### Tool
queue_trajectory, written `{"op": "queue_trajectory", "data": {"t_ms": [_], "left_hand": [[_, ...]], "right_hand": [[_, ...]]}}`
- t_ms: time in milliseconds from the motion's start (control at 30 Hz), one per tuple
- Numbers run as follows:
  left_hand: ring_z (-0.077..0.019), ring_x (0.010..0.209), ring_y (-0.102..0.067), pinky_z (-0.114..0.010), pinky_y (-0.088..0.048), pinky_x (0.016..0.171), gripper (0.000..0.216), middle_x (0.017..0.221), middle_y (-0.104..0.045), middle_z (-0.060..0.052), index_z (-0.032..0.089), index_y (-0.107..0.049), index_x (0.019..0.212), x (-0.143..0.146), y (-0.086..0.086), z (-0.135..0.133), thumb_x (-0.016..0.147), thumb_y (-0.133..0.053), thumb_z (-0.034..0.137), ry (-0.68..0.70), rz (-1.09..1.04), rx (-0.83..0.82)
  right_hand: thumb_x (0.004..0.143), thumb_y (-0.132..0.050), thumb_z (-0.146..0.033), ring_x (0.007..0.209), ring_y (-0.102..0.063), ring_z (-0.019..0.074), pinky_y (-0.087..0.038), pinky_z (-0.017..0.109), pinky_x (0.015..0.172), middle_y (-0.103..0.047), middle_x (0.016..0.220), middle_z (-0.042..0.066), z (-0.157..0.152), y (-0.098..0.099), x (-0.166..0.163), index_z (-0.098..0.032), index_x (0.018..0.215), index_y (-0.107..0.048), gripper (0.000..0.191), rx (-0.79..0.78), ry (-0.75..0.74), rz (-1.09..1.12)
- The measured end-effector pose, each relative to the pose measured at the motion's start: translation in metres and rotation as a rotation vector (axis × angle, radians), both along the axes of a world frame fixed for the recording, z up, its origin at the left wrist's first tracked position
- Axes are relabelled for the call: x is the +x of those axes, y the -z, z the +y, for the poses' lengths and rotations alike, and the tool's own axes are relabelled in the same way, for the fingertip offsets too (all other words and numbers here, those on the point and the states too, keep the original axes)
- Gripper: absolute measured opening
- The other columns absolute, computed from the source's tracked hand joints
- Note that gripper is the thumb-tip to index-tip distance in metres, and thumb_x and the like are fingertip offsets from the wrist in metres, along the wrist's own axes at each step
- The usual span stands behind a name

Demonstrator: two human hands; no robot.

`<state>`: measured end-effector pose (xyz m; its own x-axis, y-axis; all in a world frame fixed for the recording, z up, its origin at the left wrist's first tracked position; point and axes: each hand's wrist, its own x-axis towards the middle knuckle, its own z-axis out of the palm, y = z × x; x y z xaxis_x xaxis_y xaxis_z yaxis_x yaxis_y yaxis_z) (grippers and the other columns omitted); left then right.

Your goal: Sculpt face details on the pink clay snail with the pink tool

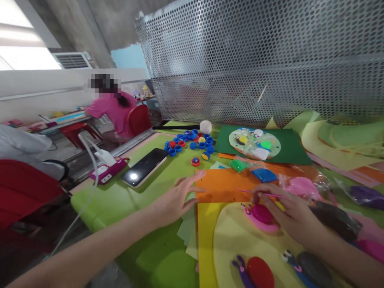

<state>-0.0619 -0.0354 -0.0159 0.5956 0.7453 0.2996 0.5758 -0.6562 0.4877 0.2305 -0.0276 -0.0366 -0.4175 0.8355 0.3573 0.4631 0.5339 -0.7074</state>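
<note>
My left hand (183,196) rests with fingers stretched out on the left edge of an orange sheet (220,182). In my right hand (283,208) is a thin pink stick (274,195), pinched between the fingertips, its pointed end directed left over the orange sheet. Just below that hand lies a pink clay snail (263,216) with small eye stalks. It sits on a pale yellow rounded shape (240,240) on a yellow sheet (206,240). Nearer to me are a purple snail with a red shell (260,273) and a blue snail with a dark grey shell (313,268).
Bagged clay lies beyond my right hand: green (239,165), blue (264,175), pink (301,187). Bottle caps (192,136), a phone (146,166) and a purple power strip (109,170) with a white cable stand on the green table (162,256). A perforated metal panel (258,60) rises behind. Other people sit at left.
</note>
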Motion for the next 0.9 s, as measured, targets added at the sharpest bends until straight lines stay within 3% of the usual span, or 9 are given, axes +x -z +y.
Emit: {"op": "queue_trajectory", "data": {"t_ms": [233, 300, 467, 567, 700, 767, 833, 900], "left_hand": [[-0.0225, 0.107, -0.061, -0.048, -0.040, 0.096, 0.061, 0.116, -0.065, -0.010, 0.028, -0.019, 0.138, -0.002, 0.010, 0.002, 0.087, -0.042, 0.004, 0.085, 0.053, 0.036], [-0.0226, 0.106, -0.062, -0.049, -0.040, 0.096, 0.063, 0.119, -0.063, -0.010, 0.029, -0.018, 0.139, -0.004, 0.010, 0.002, 0.087, -0.044, 0.006, 0.070, 0.035, 0.037], [-0.0185, 0.102, -0.061, -0.043, -0.044, 0.094, 0.078, 0.138, -0.041, -0.019, 0.027, 0.007, 0.141, -0.010, -0.008, 0.012, 0.088, -0.049, 0.018, -0.091, -0.153, 0.076], [-0.0155, 0.085, -0.065, -0.036, -0.051, 0.082, 0.076, 0.129, -0.050, -0.016, 0.027, -0.003, 0.141, -0.018, -0.019, 0.012, 0.086, -0.055, 0.024, -0.183, -0.189, 0.067], [-0.0151, 0.075, -0.069, -0.032, -0.054, 0.077, 0.062, 0.109, -0.066, -0.007, 0.030, -0.032, 0.135, -0.040, -0.030, -0.013, 0.081, -0.061, 0.020, -0.237, -0.063, -0.060], [-0.0147, 0.067, -0.070, -0.028, -0.057, 0.068, 0.063, 0.108, -0.068, -0.006, 0.032, -0.031, 0.136, -0.053, -0.037, -0.032, 0.081, -0.059, 0.021, -0.249, -0.017, -0.127], [-0.0157, 0.070, -0.071, -0.028, -0.057, 0.066, 0.063, 0.116, -0.065, -0.006, 0.036, -0.024, 0.139, -0.065, -0.044, -0.053, 0.084, -0.052, 0.024, -0.277, 0.062, -0.232], [-0.0135, 0.064, -0.071, -0.022, -0.056, 0.056, 0.065, 0.114, -0.067, -0.001, 0.043, -0.018, 0.138, -0.076, -0.051, -0.072, 0.084, -0.049, 0.024, -0.311, 0.180, -0.239]], "right_hand": [[0.098, -0.036, -0.030, 0.075, -0.057, 0.0144, -0.047, 0.023, 0.064, -0.058, 0.082, -0.001, -0.002, 0.003, 0.001, -0.023, 0.092, -0.053, 0.019, 0.005, -0.021, 0.023], [0.097, -0.036, -0.030, 0.076, -0.057, 0.0144, -0.047, 0.023, 0.064, -0.059, 0.083, -0.001, -0.002, 0.004, 0.002, -0.023, 0.094, -0.052, 0.018, 0.005, -0.022, 0.023], [0.097, -0.036, -0.030, 0.076, -0.057, 0.0151, -0.047, 0.024, 0.065, -0.059, 0.084, 0.001, 0.000, 0.004, 0.001, -0.022, 0.093, -0.053, 0.019, 0.007, -0.013, 0.016], [0.097, -0.036, -0.032, 0.076, -0.057, 0.0154, -0.047, 0.025, 0.065, -0.059, 0.083, 0.001, 0.000, 0.002, 0.000, -0.022, 0.093, -0.053, 0.021, 0.011, -0.006, 0.014], [0.098, -0.036, -0.035, 0.076, -0.057, 0.0162, -0.047, 0.026, 0.065, -0.059, 0.084, 0.002, -0.003, 0.001, 0.000, -0.022, 0.093, -0.054, 0.023, -0.006, 0.000, -0.002], [0.098, -0.035, -0.036, 0.078, -0.057, 0.0164, -0.047, 0.026, 0.067, -0.059, 0.085, 0.002, -0.004, 0.001, 0.000, -0.022, 0.093, -0.054, 0.024, -0.022, 0.008, -0.012], [0.099, -0.034, -0.037, 0.078, -0.056, 0.0166, -0.046, 0.027, 0.069, -0.058, 0.085, 0.003, -0.005, 0.002, 0.000, -0.021, 0.094, -0.053, 0.025, -0.036, 0.024, -0.023], [0.099, -0.034, -0.038, 0.079, -0.057, 0.0172, -0.047, 0.027, 0.069, -0.059, 0.086, 0.004, -0.005, 0.003, 0.001, -0.021, 0.093, -0.053, 0.026, -0.043, 0.041, -0.036]]}}
